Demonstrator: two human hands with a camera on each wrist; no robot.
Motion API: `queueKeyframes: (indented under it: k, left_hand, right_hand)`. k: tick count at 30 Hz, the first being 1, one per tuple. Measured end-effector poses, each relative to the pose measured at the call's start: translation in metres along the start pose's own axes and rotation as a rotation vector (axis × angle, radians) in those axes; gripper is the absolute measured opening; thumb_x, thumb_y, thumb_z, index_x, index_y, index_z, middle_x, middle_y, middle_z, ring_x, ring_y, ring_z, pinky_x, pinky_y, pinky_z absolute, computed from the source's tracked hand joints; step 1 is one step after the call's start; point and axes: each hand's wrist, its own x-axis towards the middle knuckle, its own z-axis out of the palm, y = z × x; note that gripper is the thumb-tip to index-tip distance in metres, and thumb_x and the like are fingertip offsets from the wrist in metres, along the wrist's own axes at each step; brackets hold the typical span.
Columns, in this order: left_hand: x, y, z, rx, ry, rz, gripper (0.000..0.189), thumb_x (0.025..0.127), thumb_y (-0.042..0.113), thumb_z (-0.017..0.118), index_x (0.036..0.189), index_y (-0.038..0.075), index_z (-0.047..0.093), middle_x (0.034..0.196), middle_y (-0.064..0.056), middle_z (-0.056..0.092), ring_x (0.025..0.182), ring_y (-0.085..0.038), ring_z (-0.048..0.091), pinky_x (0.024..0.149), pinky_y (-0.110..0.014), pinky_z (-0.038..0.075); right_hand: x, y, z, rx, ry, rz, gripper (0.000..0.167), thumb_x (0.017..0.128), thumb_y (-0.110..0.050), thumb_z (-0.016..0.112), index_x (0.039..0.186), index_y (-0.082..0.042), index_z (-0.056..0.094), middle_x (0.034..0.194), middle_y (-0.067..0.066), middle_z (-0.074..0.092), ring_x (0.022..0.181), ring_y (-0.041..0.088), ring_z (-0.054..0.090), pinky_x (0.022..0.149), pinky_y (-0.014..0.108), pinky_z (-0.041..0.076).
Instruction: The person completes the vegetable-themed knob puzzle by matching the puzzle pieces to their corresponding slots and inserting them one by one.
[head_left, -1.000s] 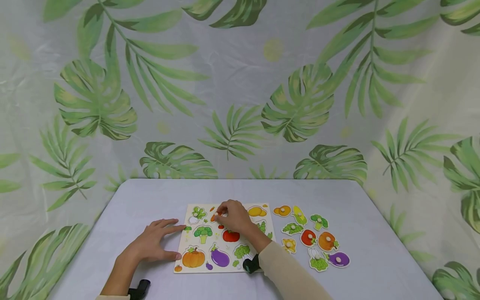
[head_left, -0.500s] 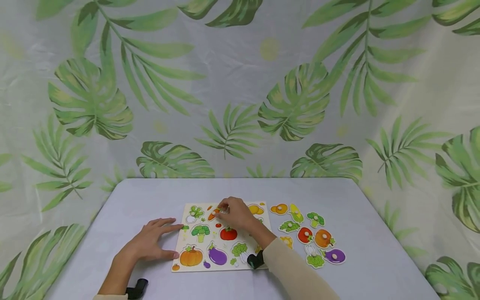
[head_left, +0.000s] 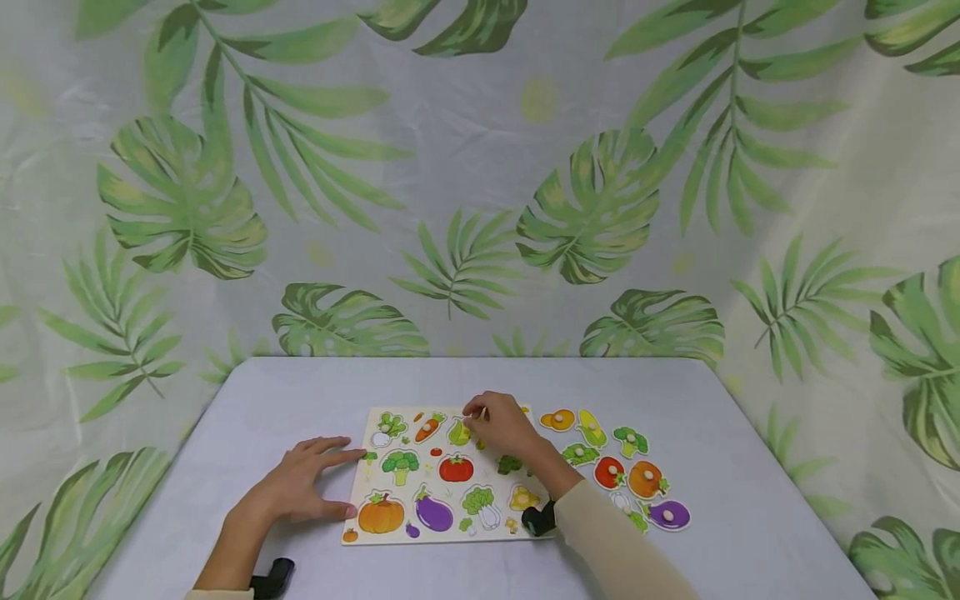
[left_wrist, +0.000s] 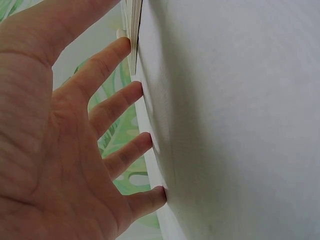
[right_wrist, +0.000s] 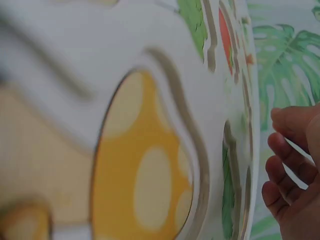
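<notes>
A vegetable puzzle board lies on the table. Its carrot piece, showing a small knob, sits in the top row. My right hand hovers over the board's upper right, beside the corn picture. In the right wrist view its fingers are loosely bent with nothing visible between them, beyond the large yellow picture. My left hand is spread at the board's left edge, thumb and index finger by that edge. In the left wrist view the other fingertips rest on the table.
Loose knobbed pieces lie to the board's right: corn, broccoli, tomato, pumpkin and eggplant among them. My right sleeve overlaps the nearest ones. A leaf-patterned cloth hangs behind the table.
My right hand has let go of the carrot piece, which now lies in the top row, and has moved right along the board. The left hand stays at the edge.
</notes>
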Motion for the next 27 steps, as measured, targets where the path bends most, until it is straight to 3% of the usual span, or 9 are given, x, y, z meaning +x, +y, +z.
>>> queueKeyframes:
  k: [9, 20, 27]
  left_hand:
    - [0.001, 0.001, 0.000, -0.001, -0.004, -0.019, 0.085, 0.067, 0.064, 0.085, 0.141, 0.028, 0.064, 0.154, -0.012, 0.053, 0.142, -0.051, 0.040, 0.109, -0.080, 0.029]
    - [0.001, 0.000, 0.001, -0.001, 0.015, 0.019, 0.083, 0.068, 0.062, 0.085, 0.141, 0.026, 0.064, 0.152, -0.014, 0.054, 0.140, -0.052, 0.042, 0.108, -0.078, 0.033]
    - [0.002, -0.001, 0.002, 0.003, 0.010, 0.005, 0.084, 0.068, 0.064, 0.084, 0.141, 0.027, 0.064, 0.153, -0.013, 0.053, 0.141, -0.052, 0.041, 0.108, -0.080, 0.031]
  right_hand:
    - [-0.016, 0.027, -0.026, 0.020, 0.056, 0.070, 0.015, 0.097, -0.022, 0.072, 0.110, -0.015, 0.077, 0.097, -0.006, 0.067, 0.088, 0.013, 0.055, 0.081, 0.032, 0.051]
    - [-0.035, 0.075, -0.069, -0.041, 0.120, 0.067, 0.015, 0.096, -0.019, 0.075, 0.108, -0.011, 0.078, 0.097, 0.000, 0.069, 0.085, 0.016, 0.055, 0.075, 0.032, 0.049]
    - [-0.048, 0.094, -0.086, -0.067, 0.139, 0.127, 0.017, 0.095, -0.021, 0.075, 0.109, -0.011, 0.079, 0.099, 0.002, 0.070, 0.090, 0.020, 0.058, 0.078, 0.035, 0.052]
